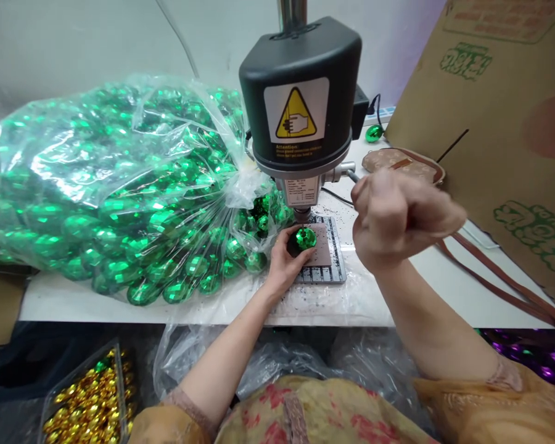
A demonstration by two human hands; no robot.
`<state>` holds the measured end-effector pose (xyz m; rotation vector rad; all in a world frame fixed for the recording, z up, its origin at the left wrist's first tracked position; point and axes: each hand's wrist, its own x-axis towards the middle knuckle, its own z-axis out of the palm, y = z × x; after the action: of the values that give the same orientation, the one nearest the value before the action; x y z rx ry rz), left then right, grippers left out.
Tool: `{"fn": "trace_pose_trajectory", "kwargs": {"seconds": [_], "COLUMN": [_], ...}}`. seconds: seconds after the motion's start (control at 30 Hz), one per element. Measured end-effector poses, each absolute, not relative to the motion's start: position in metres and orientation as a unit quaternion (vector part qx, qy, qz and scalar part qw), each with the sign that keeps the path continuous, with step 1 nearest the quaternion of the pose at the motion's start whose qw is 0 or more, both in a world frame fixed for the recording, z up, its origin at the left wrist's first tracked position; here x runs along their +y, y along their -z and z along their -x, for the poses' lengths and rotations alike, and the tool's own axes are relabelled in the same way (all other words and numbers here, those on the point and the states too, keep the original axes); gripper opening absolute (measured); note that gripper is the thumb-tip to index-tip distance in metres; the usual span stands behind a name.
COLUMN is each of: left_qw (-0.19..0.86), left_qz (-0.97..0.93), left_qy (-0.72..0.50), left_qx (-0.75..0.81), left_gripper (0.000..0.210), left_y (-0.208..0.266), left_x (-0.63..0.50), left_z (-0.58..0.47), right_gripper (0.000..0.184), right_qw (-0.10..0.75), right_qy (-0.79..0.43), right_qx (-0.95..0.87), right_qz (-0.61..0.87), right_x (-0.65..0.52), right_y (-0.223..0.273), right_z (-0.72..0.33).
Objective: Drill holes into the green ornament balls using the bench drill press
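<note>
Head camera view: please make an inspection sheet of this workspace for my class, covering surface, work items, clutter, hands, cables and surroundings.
Surface: white table; dark specks scattered around the slotted base plate.
Work items: black-housed drill press; green faceted ball below its chuck; whether the bit touches it, cannot tell.
Clutter: tied clear bag of green balls on the left; brown purse and a loose green ball on the right.
Hands: left grips the ball; right, blurred, closed at the press lever.
Cables: black cord beside the press; another cable along the wall.
Surroundings: cardboard box right; container of gold balls lower left; purple balls lower right.
</note>
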<state>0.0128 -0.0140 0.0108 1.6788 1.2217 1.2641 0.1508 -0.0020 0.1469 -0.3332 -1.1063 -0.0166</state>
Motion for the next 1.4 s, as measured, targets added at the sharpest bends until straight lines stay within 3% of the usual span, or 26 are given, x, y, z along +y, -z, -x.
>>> {"fn": "trace_pose_trajectory", "kwargs": {"seconds": [0.17, 0.27, 0.33, 0.4, 0.5, 0.63, 0.73, 0.8, 0.9, 1.03, 1.13, 1.23, 1.3, 1.4], "left_qw": [0.203, 0.102, 0.036, -0.04, -0.078, -0.061, -0.065, -0.065, -0.029, 0.018, 0.032, 0.065, 0.135, 0.401], "left_qz": [-0.666, -0.766, -0.855, -0.921, -0.957, -0.921, -0.844, -0.808, -0.8, -0.799, -0.789, -0.753, -0.72, -0.623], "left_qy": [-0.507, -0.487, -0.431, -0.333, -0.214, -0.322, -0.412, -0.398, -0.279, -0.173, -0.208, -0.343, -0.443, -0.496], "left_qx": [0.508, 0.408, 0.286, 0.198, 0.18, 0.211, 0.338, 0.43, 0.53, 0.575, 0.577, 0.558, 0.517, 0.453], "left_gripper": [0.045, 0.047, 0.047, 0.032, 0.022, 0.026, 0.035, 0.036, 0.033, 0.041, 0.043, 0.046, 0.046, 0.047], "left_y": [-0.016, -0.015, -0.009, 0.001, 0.013, 0.005, -0.023, -0.043, -0.058, -0.055, -0.061, -0.079, -0.088, -0.082], "left_x": [-0.035, -0.073, -0.104, -0.134, -0.162, -0.145, -0.09, -0.044, 0.018, 0.061, 0.056, 0.027, 0.0, -0.035], "left_z": [-0.008, 0.013, 0.032, 0.049, 0.067, 0.074, 0.072, 0.069, 0.061, 0.052, 0.057, 0.065, 0.062, 0.043], "right_gripper": [0.044, 0.044, 0.043, 0.043, 0.044, 0.042, 0.044, 0.046, 0.049, 0.051, 0.049, 0.045, 0.045, 0.046], "right_qw": [0.819, 0.816, 0.818, 0.82, 0.826, 0.824, 0.827, 0.829, 0.833, 0.835, 0.83, 0.826, 0.825, 0.82], "right_qy": [-0.081, -0.077, -0.07, -0.067, -0.061, -0.073, -0.073, -0.072, -0.068, -0.057, -0.059, -0.068, -0.066, -0.063], "right_qx": [-0.516, -0.527, -0.528, -0.528, -0.524, -0.517, -0.509, -0.505, -0.504, -0.505, -0.508, -0.511, -0.512, -0.512], "right_qz": [0.24, 0.226, 0.218, 0.209, 0.199, 0.219, 0.226, 0.229, 0.218, 0.213, 0.224, 0.226, 0.231, 0.247], "right_x": [-0.003, 0.001, 0.003, 0.005, 0.005, 0.003, 0.002, 0.004, 0.01, 0.012, 0.009, 0.005, 0.003, 0.001], "right_y": [-0.188, -0.192, -0.19, -0.187, -0.186, -0.188, -0.187, -0.185, -0.182, -0.182, -0.184, -0.185, -0.186, -0.188], "right_z": [-0.152, -0.154, -0.155, -0.155, -0.155, -0.154, -0.154, -0.155, -0.156, -0.157, -0.156, -0.154, -0.153, -0.152]}}
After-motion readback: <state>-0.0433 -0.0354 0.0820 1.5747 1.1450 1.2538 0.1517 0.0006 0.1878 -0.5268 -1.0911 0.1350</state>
